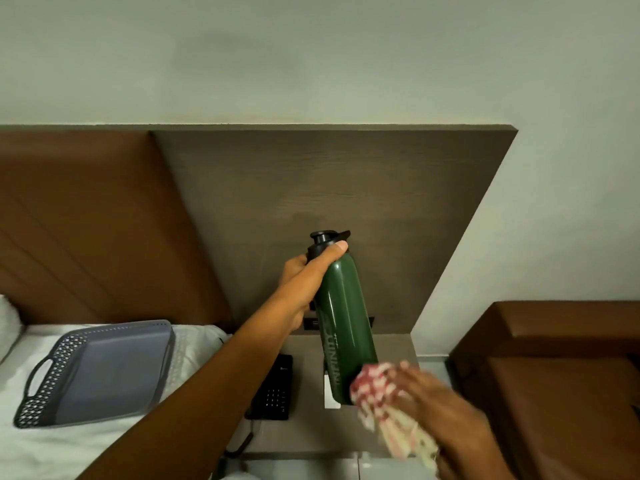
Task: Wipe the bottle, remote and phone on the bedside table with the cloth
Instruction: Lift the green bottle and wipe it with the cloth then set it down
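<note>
A dark green bottle [344, 320] with a black cap is held up above the bedside table [304, 431], tilted slightly with the cap away from me. My left hand [304, 282] grips it around the neck and upper body. My right hand [436, 400] holds a red-and-white checked cloth [377, 386] pressed against the bottle's lower end; hand and cloth are blurred. A black desk phone [273, 393] lies on the table, partly hidden behind my left forearm. A white card or object [331, 396] shows beneath the bottle. No remote is visible.
A grey plastic tray [100, 372] with a perforated rim lies on the white bed at left. A brown cushioned seat [554, 375] stands to the right. A wooden headboard panel [329, 188] rises behind the table, with a socket plate low on it.
</note>
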